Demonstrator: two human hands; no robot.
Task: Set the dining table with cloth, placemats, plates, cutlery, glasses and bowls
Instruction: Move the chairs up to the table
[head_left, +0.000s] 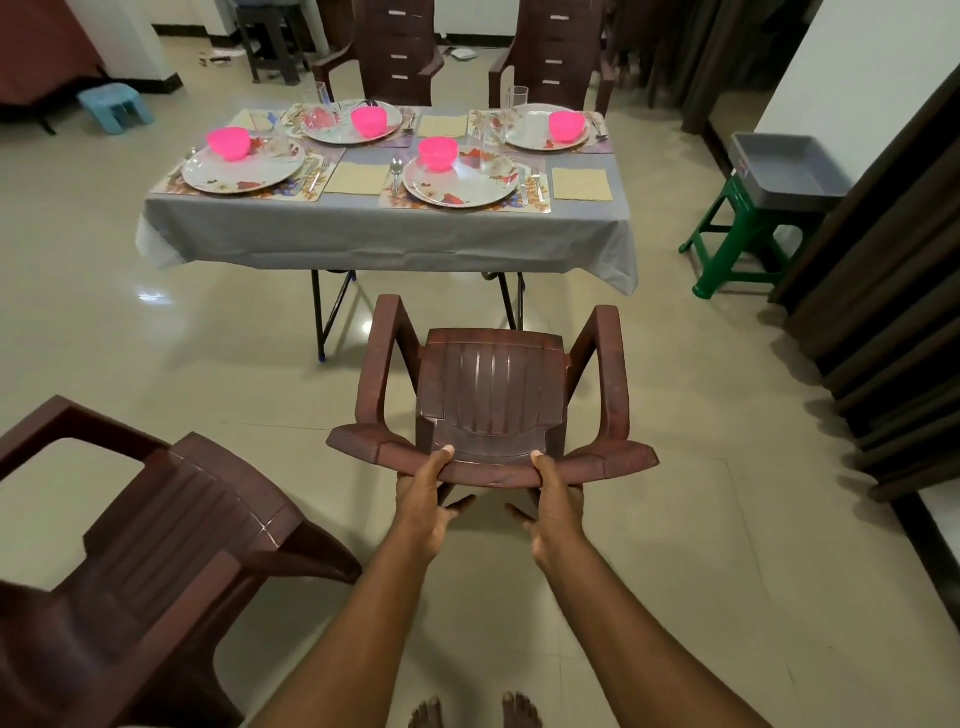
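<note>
Head view looks down my two bare arms to a dark brown moulded plastic armchair (491, 395) that I hold by the top edge of its backrest. My left hand (423, 506) grips that edge with the thumb on top and the fingers curled beneath; my right hand (553, 506) grips it the same way, just beside the left. Ahead, well apart from the chair, stands the folding-leg dining table under a grey cloth (384, 234). On it lie four floral placemats, each bearing a round floral plate (460, 182) with a bright pink plastic bowl (438, 152) on it, cutlery alongside and clear glasses near the plates. Two matching brown chairs stand at the far side. A second brown plastic chair (171, 540) sits at my left, and a green plastic stool (737, 234) carrying a grey tray stands at the right.
</note>
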